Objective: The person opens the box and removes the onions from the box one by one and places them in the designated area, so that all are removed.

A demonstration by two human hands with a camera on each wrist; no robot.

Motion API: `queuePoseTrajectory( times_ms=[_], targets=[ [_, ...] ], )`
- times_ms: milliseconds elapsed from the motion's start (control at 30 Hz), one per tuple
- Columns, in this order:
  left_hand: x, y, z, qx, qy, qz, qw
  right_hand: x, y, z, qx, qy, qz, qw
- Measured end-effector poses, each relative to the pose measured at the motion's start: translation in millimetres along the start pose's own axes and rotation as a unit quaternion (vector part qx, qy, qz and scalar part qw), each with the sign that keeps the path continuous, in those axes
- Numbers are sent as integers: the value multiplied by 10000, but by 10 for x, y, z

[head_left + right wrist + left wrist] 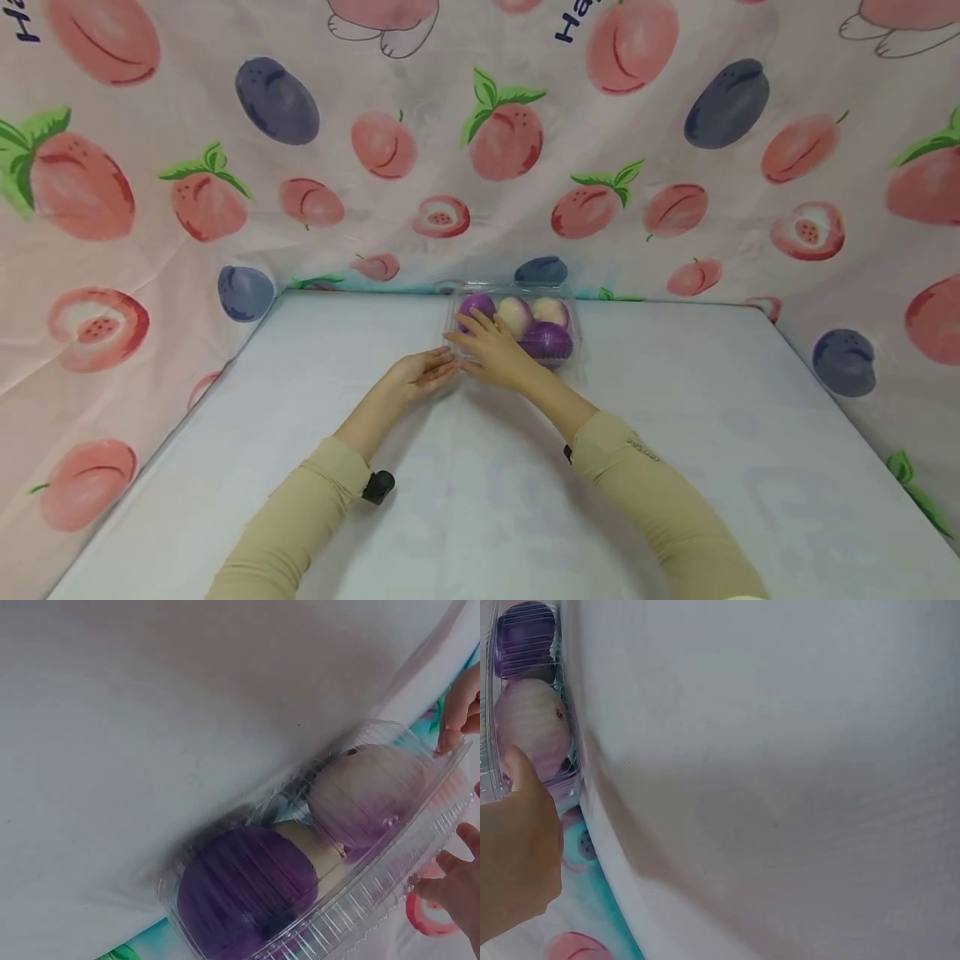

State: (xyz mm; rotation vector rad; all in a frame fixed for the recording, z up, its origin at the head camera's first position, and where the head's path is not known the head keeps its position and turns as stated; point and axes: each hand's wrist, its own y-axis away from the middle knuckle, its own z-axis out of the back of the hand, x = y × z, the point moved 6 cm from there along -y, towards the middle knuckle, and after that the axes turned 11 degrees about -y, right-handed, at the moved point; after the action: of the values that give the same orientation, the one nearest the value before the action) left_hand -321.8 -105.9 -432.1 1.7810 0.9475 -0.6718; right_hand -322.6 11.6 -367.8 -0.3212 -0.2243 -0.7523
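A clear plastic box (pixel 576 367) with a ribbed rim stands at the back of the table. Inside are several round vegetables that resemble purple onions, some deep purple (pixel 547 340), others cream with a purple tinge (pixel 532 724). My left hand (pixel 422 372) is at the box's front left corner, fingers fairly straight; in the right wrist view its fingertips meet the rim. Above the front left part, my right hand (pixel 495 352) spreads its fingers over the box, hiding some of the contents. The right wrist view shows its fingertips beside the rim. Whether the lid is fastened I cannot tell.
A pale cloth covers the table (pixel 675 467). Behind the box hangs a fruit-printed curtain (pixel 420 67), which also runs down both sides. A small black camera (pixel 378 487) is strapped at the left wrist.
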Motion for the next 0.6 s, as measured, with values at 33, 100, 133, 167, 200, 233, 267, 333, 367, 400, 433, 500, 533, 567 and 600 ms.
queuePoseTrajectory(
  times_ms=[33, 100, 133, 167, 200, 233, 267, 333, 367, 400, 433, 500, 533, 567, 600],
  targets=[
    [-9, 31, -13, 32, 70, 24, 10000, 0, -24, -9, 1, 15, 15, 10000],
    [-18, 52, -16, -17, 27, 44, 10000, 0, -74, -34, -1, 19, 24, 10000],
    [-23, 64, -17, 3, 35, 44, 10000, 0, -98, -48, 5, -17, -14, 10000],
    [-23, 59, -13, 16, 6, 48, 10000, 2, -121, -63, 15, 7, -43, 10000],
    [-23, 53, -12, 35, -31, 41, 10000, 4, -142, -78, 11, 25, -81, 10000],
    [-23, 52, -11, -10, -132, 52, 9999, 8, -161, -89, -1, 61, -127, 9999],
    [-20, 48, -5, -64, -190, 55, 9998, 13, -176, -96, -15, 118, -189, 9998],
    [11, -37, 49, -79, -217, 44, 9997, 28, -197, -99, -70, 227, -312, 9992],
    [37, -101, 87, -81, -184, 64, 9998, 37, -205, -100, -118, 306, -335, 9989],
    [67, -209, 147, 110, -102, 14, 9999, 45, -208, -101, -157, 340, -373, 9986],
    [93, -280, 193, 90, -95, 28, 9999, 54, -213, -102, -186, 394, -401, 9982],
    [131, -396, 264, 204, 16, 8, 9998, 66, -220, -109, -262, 484, -449, 9975],
    [132, -405, 271, 187, 60, 39, 9998, 71, -223, -116, -302, 550, -460, 9970],
    [130, -419, 278, 130, 90, 68, 9999, 76, -229, -122, -358, 638, -459, 9963],
    [127, -451, 295, 110, 54, 51, 9999, 80, -233, -129, -403, 716, -460, 9956]
  ],
)
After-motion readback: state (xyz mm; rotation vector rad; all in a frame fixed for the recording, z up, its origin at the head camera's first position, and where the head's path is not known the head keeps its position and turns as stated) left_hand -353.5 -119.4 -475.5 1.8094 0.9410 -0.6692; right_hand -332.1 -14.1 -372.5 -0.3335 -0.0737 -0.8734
